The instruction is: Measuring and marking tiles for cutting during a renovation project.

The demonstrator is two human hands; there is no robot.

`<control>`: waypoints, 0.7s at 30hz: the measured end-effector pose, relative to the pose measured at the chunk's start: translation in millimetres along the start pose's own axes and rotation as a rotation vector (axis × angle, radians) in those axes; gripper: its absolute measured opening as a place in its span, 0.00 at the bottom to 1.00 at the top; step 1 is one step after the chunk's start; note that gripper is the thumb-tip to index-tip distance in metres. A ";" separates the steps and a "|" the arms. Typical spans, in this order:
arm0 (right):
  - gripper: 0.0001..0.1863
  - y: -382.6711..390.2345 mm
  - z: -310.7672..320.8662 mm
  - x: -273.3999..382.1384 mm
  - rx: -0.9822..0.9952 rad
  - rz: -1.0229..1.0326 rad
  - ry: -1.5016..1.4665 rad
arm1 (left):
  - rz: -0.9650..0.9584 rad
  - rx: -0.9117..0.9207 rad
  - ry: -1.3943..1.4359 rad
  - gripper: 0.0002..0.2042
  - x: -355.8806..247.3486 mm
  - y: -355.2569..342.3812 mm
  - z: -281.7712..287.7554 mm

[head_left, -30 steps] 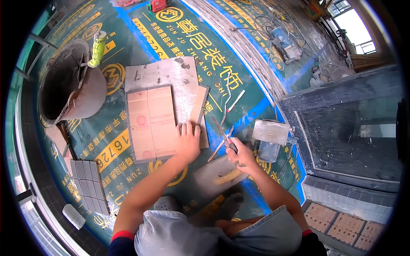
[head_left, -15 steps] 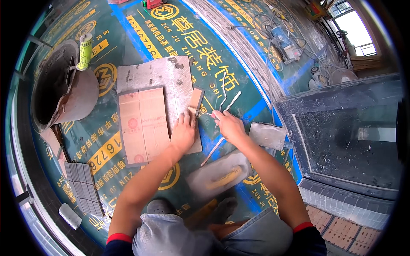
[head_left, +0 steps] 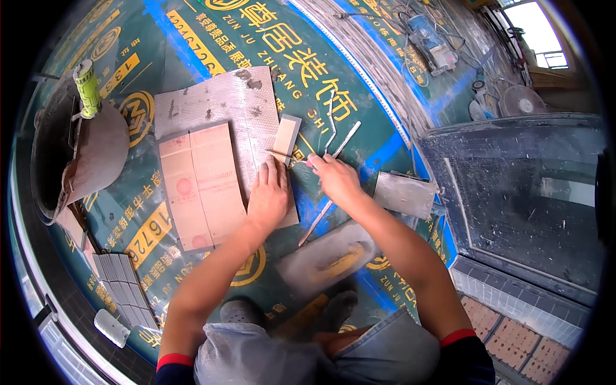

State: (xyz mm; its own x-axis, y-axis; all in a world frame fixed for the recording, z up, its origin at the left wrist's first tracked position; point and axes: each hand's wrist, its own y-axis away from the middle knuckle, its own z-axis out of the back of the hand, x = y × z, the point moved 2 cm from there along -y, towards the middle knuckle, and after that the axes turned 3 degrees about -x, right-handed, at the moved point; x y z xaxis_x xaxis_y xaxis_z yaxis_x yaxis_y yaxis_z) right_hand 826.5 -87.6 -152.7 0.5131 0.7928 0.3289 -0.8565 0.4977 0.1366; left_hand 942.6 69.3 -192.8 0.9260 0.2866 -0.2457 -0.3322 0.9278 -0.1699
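Note:
My left hand (head_left: 268,192) lies palm down, its fingers stretched out at the lower end of a small tan strip with grey edges (head_left: 288,133). A thin pointed tool (head_left: 297,159) is pinched in my right hand (head_left: 338,181); its slender end crosses the strip just above my left fingertips. Something reddish shows at my right fingers, but its shape is partly hidden. Under the strip spreads a pale, bubble-textured sheet (head_left: 221,96) with dark smears. Left of my hand, a larger tan-faced rectangular panel (head_left: 196,183) lies partly over that sheet.
A steel trowel (head_left: 330,260), a long thin stick (head_left: 316,223) and a bent rod (head_left: 332,128) lie nearby. Leftward stand a bucket (head_left: 106,154) with a green tube (head_left: 88,93) and ribbed grey tiles (head_left: 125,289). A dark panel (head_left: 520,199) rises at right.
The view has shifted, so the floor things sit slightly farther left and higher. More of the thin tool now shows across the strip, while my left hand stays by the strip's lower end.

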 end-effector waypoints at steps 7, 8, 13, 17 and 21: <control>0.21 2.7 8.0 -4.8 0.089 -0.041 -0.006 | -0.075 0.107 -0.066 0.28 5.4 1.1 4.6; 0.21 1.1 8.2 -3.4 0.075 -0.030 -0.011 | -0.069 0.115 -0.077 0.28 4.8 1.3 5.1; 0.19 0.7 2.7 -3.4 0.044 -0.037 0.028 | -0.049 0.086 -0.024 0.28 3.4 -0.9 4.1; 0.18 12.7 -2.9 -9.6 0.001 -0.010 -0.007 | -0.057 0.080 -0.047 0.28 3.5 -1.1 3.0; 0.17 23.9 -4.7 -16.0 0.055 -0.062 0.001 | -0.060 0.106 -0.077 0.27 3.7 1.0 2.9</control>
State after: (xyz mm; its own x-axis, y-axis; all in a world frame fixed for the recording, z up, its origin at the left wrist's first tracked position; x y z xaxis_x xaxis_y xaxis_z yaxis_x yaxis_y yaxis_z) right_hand 798.2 -86.8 -159.0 0.5651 0.7614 0.3176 -0.8250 0.5254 0.2081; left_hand 946.2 72.0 -191.1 0.9559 0.2439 -0.1634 -0.2591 0.9626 -0.0794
